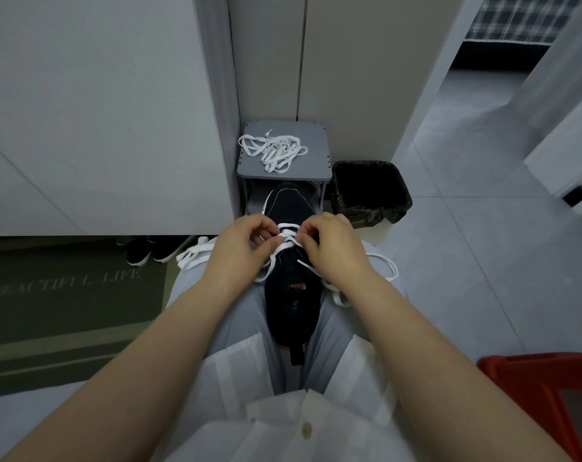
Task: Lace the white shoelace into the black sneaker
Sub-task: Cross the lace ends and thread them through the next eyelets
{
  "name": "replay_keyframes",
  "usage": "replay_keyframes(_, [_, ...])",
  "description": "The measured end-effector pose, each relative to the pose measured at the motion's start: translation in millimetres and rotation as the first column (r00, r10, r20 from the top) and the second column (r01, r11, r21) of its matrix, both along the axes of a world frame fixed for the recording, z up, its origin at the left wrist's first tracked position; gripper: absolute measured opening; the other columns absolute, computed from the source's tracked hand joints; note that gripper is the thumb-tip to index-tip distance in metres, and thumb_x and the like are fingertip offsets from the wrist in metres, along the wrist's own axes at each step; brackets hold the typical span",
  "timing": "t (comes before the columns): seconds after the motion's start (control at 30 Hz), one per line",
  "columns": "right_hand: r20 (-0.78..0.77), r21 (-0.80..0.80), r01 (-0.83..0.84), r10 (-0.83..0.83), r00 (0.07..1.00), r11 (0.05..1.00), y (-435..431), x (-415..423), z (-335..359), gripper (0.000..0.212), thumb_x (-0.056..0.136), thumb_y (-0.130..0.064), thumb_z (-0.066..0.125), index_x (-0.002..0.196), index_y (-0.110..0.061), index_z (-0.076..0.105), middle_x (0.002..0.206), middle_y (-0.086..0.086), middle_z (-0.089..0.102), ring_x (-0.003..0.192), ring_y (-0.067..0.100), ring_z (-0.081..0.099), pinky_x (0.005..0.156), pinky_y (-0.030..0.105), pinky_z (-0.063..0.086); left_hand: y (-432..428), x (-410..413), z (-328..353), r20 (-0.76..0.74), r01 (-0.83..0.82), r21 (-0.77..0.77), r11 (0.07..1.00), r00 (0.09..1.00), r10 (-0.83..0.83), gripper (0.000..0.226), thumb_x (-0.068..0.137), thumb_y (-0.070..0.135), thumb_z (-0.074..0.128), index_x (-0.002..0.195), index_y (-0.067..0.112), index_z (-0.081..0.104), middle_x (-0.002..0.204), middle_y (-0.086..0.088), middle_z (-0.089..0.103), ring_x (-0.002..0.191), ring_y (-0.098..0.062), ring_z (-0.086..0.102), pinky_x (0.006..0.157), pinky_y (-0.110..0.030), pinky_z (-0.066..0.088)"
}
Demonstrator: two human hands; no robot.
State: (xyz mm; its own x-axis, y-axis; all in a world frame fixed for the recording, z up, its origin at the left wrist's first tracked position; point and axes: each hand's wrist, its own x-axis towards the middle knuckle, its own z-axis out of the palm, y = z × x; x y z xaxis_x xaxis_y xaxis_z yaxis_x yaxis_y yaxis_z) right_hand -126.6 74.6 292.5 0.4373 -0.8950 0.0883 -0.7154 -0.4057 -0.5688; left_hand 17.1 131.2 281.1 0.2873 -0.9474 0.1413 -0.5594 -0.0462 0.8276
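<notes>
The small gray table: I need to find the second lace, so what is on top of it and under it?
On the small gray table lies a loose white shoelace. Under it is the toe of the black sneaker; the rest there is hidden.
</notes>
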Motion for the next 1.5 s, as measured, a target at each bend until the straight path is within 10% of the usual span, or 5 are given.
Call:
replay_keyframes(0.33, [0.181, 0.311, -0.164, 0.111, 0.977, 0.936, -11, -12, 36, 0.015, 0.092, -0.019, 0.055, 0.078, -0.017, 0.058, 0.062, -0.008, 0.053, 0.047, -0.002, 0.045, 0.052, 0.012, 0.037, 1, -7, -7, 0.114, 0.065, -0.201, 0.977, 0.993, -0.043, 0.021, 0.075, 0.03, 0.072, 0.096, 0.025, 0.071, 0.08, 0.017, 0.053, 0.078, 0.002, 0.054, 0.075, -0.005, 0.037])
replay_keyframes(0.53, [0.417, 0.351, -0.177, 0.015, 0.909, 0.919, -23, -32, 40, 0.007, 0.083, -0.021, 0.068, 0.079, -0.016, 0.066, 0.072, 0.009, 0.058, 0.066, 0.016, 0.052, 0.069, 0.026, 0.046, 1, -10, -9, 0.116, 0.115, -0.221, 0.968, 0.989, -0.091, 0.025, 0.079, 0.032, 0.063, 0.102, 0.025, 0.07, 0.08, 0.018, 0.052, 0.078, -0.004, 0.054, 0.077, -0.006, 0.038])
replay_keyframes(1.03, [0.025, -0.345, -0.18, 0.201, 0.979, 0.921, -18, -31, -3, 0.013, 0.07, -0.018, 0.076, 0.083, -0.015, 0.076, 0.077, 0.002, 0.053, 0.068, 0.021, 0.052, 0.064, 0.042, 0.049, 3, -10, -10, 0.104, 0.037, -0.265, 0.963, 0.995, -0.01, 0.019, 0.083, 0.026, 0.058, 0.094, 0.016, 0.069, 0.084, 0.022, 0.057, 0.083, -0.001, 0.054, 0.081, -0.011, 0.039])
replay_keyframes(1.27, [0.502, -0.079, 0.398, -0.309, 0.808, 0.914, -29, -55, 22, 0.008, 0.085, -0.012, 0.062, 0.085, -0.019, 0.066, 0.098, -0.004, 0.046, 0.073, 0.004, 0.05, 0.076, 0.01, 0.043, 8, -6, -8, 0.007, -0.056, -0.283, 0.957, 0.998, 0.06, 0.011, 0.088, 0.026, 0.05, 0.094, 0.028, 0.059, 0.086, 0.021, 0.059, 0.085, -0.011, 0.059, 0.085, -0.038, 0.047])
replay_keyframes(1.5, [0.176, -0.123, -0.142, 0.163, 0.971, 0.982, -8, -36, 24, 0.021, 0.084, -0.007, 0.062, 0.094, -0.022, 0.072, 0.091, -0.003, 0.061, 0.095, 0.008, 0.047, 0.086, 0.012, 0.036, 2, -7, -9, 0.213, 0.033, -0.328, 0.944, 0.976, 0.04, 0.028, 0.088, 0.032, 0.047, 0.088, 0.013, 0.068, 0.087, 0.006, 0.064, 0.084, -0.014, 0.059, 0.078, -0.045, 0.047])
